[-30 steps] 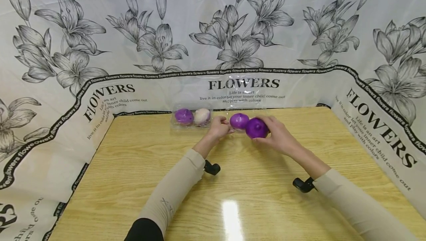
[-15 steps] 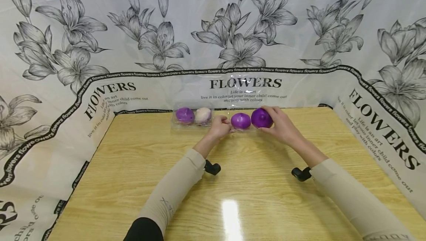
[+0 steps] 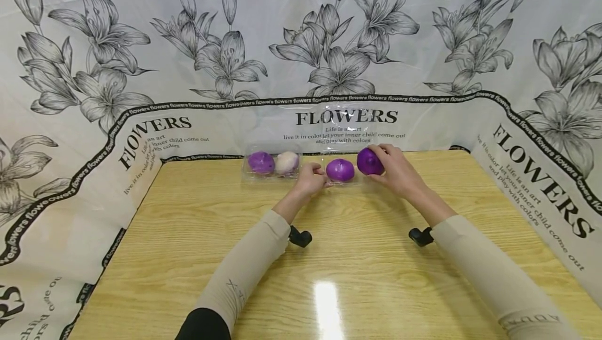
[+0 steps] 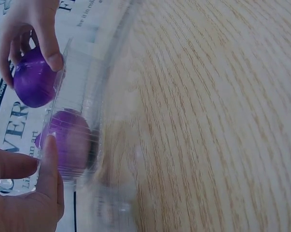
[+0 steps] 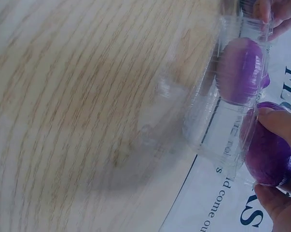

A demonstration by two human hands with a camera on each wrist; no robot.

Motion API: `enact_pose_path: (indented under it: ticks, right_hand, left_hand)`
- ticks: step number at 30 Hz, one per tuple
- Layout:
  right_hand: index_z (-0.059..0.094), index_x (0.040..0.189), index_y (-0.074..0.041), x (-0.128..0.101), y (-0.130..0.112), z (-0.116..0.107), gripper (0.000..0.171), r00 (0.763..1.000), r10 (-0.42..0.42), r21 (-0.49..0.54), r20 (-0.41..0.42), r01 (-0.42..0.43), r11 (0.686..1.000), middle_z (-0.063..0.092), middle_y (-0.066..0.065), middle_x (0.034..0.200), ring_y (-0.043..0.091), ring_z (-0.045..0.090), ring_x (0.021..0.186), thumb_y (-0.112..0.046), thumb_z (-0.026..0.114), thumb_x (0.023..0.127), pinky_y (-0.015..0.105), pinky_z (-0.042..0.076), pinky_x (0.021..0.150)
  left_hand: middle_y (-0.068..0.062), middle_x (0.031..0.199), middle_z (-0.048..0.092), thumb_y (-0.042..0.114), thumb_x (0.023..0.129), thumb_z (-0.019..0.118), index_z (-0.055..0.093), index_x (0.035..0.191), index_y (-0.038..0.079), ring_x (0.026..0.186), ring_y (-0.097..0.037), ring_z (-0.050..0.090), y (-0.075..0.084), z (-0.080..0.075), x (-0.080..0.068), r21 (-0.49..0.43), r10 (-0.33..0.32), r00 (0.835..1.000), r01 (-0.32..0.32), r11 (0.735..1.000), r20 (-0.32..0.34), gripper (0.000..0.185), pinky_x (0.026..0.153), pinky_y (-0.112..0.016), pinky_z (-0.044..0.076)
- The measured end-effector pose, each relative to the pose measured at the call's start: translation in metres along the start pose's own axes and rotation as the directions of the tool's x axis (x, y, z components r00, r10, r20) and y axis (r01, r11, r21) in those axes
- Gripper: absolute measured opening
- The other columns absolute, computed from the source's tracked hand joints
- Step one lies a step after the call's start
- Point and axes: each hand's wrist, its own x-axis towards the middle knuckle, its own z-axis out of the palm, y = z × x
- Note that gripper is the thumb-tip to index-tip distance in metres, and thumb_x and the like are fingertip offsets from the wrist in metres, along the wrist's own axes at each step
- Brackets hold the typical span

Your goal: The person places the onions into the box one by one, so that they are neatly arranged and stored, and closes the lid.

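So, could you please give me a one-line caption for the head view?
Right hand holds a purple onion over a clear tray steadied by the left hand.

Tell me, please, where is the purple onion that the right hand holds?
In the head view the held purple onion is at the far table edge, right of centre, in the right hand, beside the second purple onion sitting in the clear tray.

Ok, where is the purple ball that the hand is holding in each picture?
Head view: the held purple ball is just right of centre, at the table's far edge, in the right hand.
Left wrist view: the ball is top left, between fingers.
Right wrist view: the ball is lower right.
Shared landmark: the other purple ball in the clear plastic box, beside it in all three.
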Motion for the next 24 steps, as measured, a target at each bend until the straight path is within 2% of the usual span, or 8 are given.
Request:
enact_pose_path:
  ticks: [8,16,24]
  right_hand:
    - [0.047,0.148,-0.004,0.006,0.01,0.006,0.08,0.999,0.044,-0.01,0.026,-0.044,0.999,0.048,0.032,0.14,0.05,0.045,0.127,-0.012,0.088,0.08,0.072,0.045,0.105]
    - [0.043,0.151,0.0,0.016,0.01,0.012,0.083,0.992,0.061,-0.003,0.113,-0.061,0.998,0.047,0.035,0.142,0.051,0.042,0.128,-0.012,0.087,0.082,0.071,0.041,0.11]
    - [0.048,0.148,0.001,0.024,0.014,0.021,0.077,0.978,0.101,0.014,0.18,-0.105,0.994,0.051,0.032,0.143,0.046,0.043,0.12,-0.016,0.086,0.083,0.064,0.042,0.108]
  left_hand:
    - [-0.023,0.116,0.05,-0.02,0.094,0.051,0.032,0.149,-0.018,0.117,-0.046,0.058,0.0,0.0,0.0,-0.008,-0.007,1.0,0.007,1.0,0.005,0.059,0.098,-0.041,0.061]
    - [-0.023,0.117,0.049,-0.02,0.094,0.049,0.032,0.149,-0.018,0.117,-0.046,0.058,-0.001,0.0,0.0,0.003,-0.005,1.0,0.005,1.0,0.006,0.058,0.096,-0.038,0.062]
    - [-0.028,0.125,0.048,-0.021,0.093,0.049,0.031,0.15,-0.017,0.117,-0.045,0.059,-0.001,-0.001,0.0,-0.001,-0.007,1.0,0.007,1.0,0.016,0.06,0.1,-0.041,0.06]
